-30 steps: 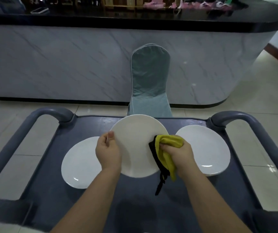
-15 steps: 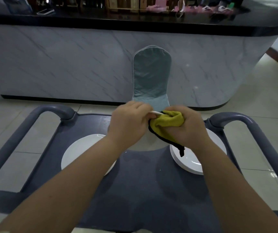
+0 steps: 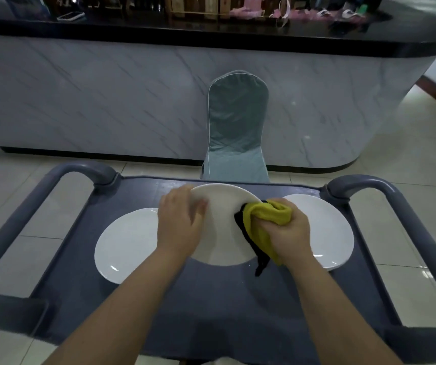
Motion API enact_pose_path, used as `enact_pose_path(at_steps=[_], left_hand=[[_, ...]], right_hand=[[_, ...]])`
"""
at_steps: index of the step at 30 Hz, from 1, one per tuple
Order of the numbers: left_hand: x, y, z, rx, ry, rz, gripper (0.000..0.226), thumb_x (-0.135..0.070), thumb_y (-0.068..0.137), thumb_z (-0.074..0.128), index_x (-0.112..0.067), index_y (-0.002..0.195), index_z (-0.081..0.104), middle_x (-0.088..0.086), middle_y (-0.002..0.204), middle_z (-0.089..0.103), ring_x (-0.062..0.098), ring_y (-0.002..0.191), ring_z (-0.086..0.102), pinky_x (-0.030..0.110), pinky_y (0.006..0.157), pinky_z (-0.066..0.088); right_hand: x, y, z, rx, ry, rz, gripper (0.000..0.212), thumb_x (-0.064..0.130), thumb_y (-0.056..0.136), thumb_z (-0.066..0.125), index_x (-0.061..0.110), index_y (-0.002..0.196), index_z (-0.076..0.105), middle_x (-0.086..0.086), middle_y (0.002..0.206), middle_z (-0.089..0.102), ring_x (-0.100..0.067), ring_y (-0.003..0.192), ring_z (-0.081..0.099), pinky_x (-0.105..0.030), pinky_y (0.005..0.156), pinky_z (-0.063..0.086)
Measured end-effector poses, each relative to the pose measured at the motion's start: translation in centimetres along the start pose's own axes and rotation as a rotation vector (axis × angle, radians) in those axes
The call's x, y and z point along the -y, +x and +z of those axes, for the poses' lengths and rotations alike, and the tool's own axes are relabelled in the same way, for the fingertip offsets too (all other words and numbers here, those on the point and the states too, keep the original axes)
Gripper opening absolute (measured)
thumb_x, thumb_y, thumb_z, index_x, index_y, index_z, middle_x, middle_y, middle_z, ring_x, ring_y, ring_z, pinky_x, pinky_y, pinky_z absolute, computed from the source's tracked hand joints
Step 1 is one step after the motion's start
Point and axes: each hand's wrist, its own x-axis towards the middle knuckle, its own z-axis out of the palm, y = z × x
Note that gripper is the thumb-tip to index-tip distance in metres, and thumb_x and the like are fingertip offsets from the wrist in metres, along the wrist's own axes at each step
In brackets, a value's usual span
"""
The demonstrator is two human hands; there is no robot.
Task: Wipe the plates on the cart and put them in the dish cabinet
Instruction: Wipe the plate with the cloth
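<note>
Three white plates are over the grey cart point(image 3: 211, 299). My left hand point(image 3: 181, 223) grips the left rim of the middle plate point(image 3: 222, 233), which is held tilted above the cart top. My right hand point(image 3: 286, 233) clutches a yellow cloth with a black edge point(image 3: 261, 219) and presses it against the right side of that plate. A second plate point(image 3: 124, 246) lies flat on the cart at the left. The third plate point(image 3: 330, 233) lies flat at the right, partly behind my right hand.
The cart has raised grey handle loops at the left point(image 3: 40, 214) and right point(image 3: 401, 222). A chair with a pale green cover point(image 3: 238, 133) stands just beyond the cart, against a marble-fronted counter point(image 3: 132, 96) with a black top. Tiled floor surrounds the cart.
The plate went up edge-on between both hands half a second ago. It is now turned back, lower, with its face toward me and the cloth on its right side.
</note>
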Motion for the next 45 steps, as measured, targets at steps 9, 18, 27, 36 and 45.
enact_pose_path(at_steps=[9, 18, 27, 36, 45], left_hand=[[-6.6, 4.9, -4.1, -0.191, 0.085, 0.383, 0.013, -0.028, 0.087, 0.065, -0.017, 0.08, 0.066, -0.007, 0.074, 0.064, 0.015, 0.069, 0.055, 0.028, 0.056, 0.038], [-1.7, -0.8, 0.0, -0.051, -0.439, -0.343, 0.018, -0.013, 0.096, 0.049, -0.027, 0.092, 0.059, -0.007, 0.085, 0.063, 0.014, 0.081, 0.056, 0.027, 0.069, 0.044], [-7.1, 4.6, -1.8, -0.112, 0.163, 0.566, 0.027, -0.034, 0.093, 0.058, -0.011, 0.079, 0.064, 0.001, 0.076, 0.063, 0.022, 0.07, 0.053, 0.035, 0.056, 0.039], [-3.1, 1.3, -1.4, -0.216, -0.435, -0.475, 0.021, -0.032, 0.092, 0.061, -0.019, 0.075, 0.058, -0.006, 0.068, 0.058, 0.015, 0.068, 0.052, 0.032, 0.062, 0.041], [-3.7, 1.5, -0.8, -0.089, 0.042, 0.334, 0.031, -0.04, 0.091, 0.06, -0.013, 0.106, 0.06, 0.003, 0.102, 0.062, 0.022, 0.094, 0.051, 0.033, 0.083, 0.04]], right_hand=[[8.9, 3.1, -1.5, 0.117, -0.293, -0.369, 0.017, 0.026, 0.074, 0.081, 0.032, 0.081, 0.066, 0.023, 0.08, 0.065, 0.005, 0.072, 0.06, -0.007, 0.066, 0.042], [0.8, -0.8, -1.9, 0.004, 0.03, 0.153, 0.018, 0.014, 0.071, 0.082, 0.016, 0.082, 0.068, 0.001, 0.075, 0.069, -0.018, 0.075, 0.065, -0.03, 0.069, 0.053], [6.3, 2.5, -1.9, 0.063, -0.4, -0.436, 0.022, 0.021, 0.073, 0.082, 0.025, 0.07, 0.061, 0.009, 0.064, 0.058, -0.004, 0.064, 0.053, -0.016, 0.06, 0.04], [2.9, -1.0, -2.7, 0.079, 0.096, 0.216, 0.02, 0.003, 0.077, 0.078, 0.011, 0.092, 0.068, -0.005, 0.081, 0.072, -0.015, 0.077, 0.067, -0.029, 0.071, 0.056], [2.4, 0.2, -2.7, 0.028, -0.149, -0.096, 0.014, 0.023, 0.07, 0.078, 0.02, 0.079, 0.068, 0.004, 0.071, 0.067, -0.009, 0.066, 0.06, -0.024, 0.065, 0.048]])
